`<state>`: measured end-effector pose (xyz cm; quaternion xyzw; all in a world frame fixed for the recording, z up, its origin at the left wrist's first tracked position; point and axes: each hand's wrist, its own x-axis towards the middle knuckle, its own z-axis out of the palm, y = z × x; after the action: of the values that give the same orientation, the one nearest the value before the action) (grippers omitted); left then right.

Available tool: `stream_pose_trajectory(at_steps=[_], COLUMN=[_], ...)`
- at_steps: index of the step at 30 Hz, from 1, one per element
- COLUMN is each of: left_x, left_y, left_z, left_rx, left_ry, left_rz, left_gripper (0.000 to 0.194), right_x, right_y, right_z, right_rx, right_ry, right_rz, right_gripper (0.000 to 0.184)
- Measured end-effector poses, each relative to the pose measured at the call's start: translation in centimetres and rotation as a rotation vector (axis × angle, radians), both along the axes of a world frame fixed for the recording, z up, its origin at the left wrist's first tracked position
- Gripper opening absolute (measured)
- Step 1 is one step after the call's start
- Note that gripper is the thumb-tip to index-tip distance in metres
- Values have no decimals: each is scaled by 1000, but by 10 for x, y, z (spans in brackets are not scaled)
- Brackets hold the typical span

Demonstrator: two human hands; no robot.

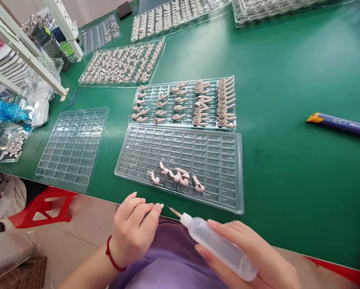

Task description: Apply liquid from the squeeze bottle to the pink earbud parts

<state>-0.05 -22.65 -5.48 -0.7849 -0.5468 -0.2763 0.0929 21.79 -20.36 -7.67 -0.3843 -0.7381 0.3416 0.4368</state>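
My right hand [252,257] is wrapped round a clear plastic squeeze bottle [218,245] with a white cap and a thin needle tip [173,211] that points left. My left hand [134,228], with a red cord at the wrist, has its fingers pinched together right at that needle tip; what they hold is too small to make out. Just beyond the hands lies a clear compartment tray [210,160] with several pinkish earbud-shaped parts [176,176] loose near its front edge. Behind it a second tray [149,94] holds rows of the same parts [224,102].
A green table [288,160] carries an unfilled clear tray [73,146] at left, more filled trays [122,64] at the back, and a blue and yellow tool [339,123] at right. White shelving [29,52] and bags of parts stand at far left. A red stool [44,206] is below.
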Motion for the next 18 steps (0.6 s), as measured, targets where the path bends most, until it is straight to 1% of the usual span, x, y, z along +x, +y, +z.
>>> stream_pose_trajectory(at_steps=[7,18], left_x=[1,2], left_y=[1,1], left_z=[0,2], left_rx=[-14,-12], left_ry=[-12,0], left_rz=[3,21], left_gripper=[23,22], right_x=[3,2], right_y=[-2,0], right_z=[-4,-2], right_rx=[-5,-22], right_ry=[-13,-11], right_rz=[23,25], right_gripper=[51,52])
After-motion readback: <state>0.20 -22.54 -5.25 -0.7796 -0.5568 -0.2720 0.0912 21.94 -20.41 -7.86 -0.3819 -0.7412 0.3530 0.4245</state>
